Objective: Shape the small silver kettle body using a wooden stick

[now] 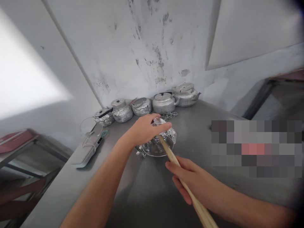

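Observation:
My left hand [145, 129] lies on top of a shiny metal kettle body [158, 146] that rests tilted on the steel table [147, 190], its fingers curved over the rim and gripping it. My right hand [190, 179] is closed round a long wooden stick [187, 190]. The stick's far end reaches into the kettle's open mouth. Part of the kettle is hidden under my left hand.
Several aluminium kettles [163, 103] stand in a row against the stained wall at the table's far edge. A small chain [169, 115] lies near them. A grey case with a white cable [89, 145] lies at the left edge. A blurred patch covers the right.

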Demonstrator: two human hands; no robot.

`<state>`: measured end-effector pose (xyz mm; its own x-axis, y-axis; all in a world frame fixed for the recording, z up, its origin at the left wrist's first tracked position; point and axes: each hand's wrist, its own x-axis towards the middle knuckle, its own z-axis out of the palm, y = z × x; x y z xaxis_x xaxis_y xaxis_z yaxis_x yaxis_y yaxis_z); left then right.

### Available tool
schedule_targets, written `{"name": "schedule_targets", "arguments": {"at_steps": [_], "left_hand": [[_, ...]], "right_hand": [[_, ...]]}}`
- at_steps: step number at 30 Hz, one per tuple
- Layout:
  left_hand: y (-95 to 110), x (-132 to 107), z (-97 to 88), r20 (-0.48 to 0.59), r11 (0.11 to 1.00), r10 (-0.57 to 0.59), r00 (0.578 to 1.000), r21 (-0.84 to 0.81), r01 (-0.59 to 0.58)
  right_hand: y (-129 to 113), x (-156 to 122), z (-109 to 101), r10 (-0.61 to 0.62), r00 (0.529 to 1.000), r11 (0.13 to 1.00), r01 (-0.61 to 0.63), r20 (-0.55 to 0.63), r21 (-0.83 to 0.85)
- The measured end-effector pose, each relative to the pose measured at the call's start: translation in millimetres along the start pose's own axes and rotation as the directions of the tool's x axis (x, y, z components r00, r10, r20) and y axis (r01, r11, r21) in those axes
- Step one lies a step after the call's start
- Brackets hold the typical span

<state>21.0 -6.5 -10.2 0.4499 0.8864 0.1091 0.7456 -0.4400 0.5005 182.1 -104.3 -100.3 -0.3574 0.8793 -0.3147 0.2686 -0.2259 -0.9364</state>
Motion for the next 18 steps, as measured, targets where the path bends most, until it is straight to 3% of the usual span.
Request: {"name": "schedule_targets", "arguments": {"at_steps": [8,15,18], "left_hand": [[-1.0,-1.2,-0.7,0.014,1.000,0.004,1.000,-0.004,-0.004],[-18.4,3.3,-3.6,0.022,0.992,0.002,1.000,-0.127,0.001],[-28.1,8.1,-3.7,-0.067,0.988,-0.035,0.997,-0.156,0.024]], "right_hand": [[4.3,-0.6,-1.4,0.004,0.999,0.998,-0.001,0.052,-0.059],[-0.1,-2.6,-5.9,-0.051,0.995,0.986,0.064,0.082,-0.156],[-4.3,-5.3,-10.0,-0.058,0.994,0.968,0.080,0.097,-0.239]]}}
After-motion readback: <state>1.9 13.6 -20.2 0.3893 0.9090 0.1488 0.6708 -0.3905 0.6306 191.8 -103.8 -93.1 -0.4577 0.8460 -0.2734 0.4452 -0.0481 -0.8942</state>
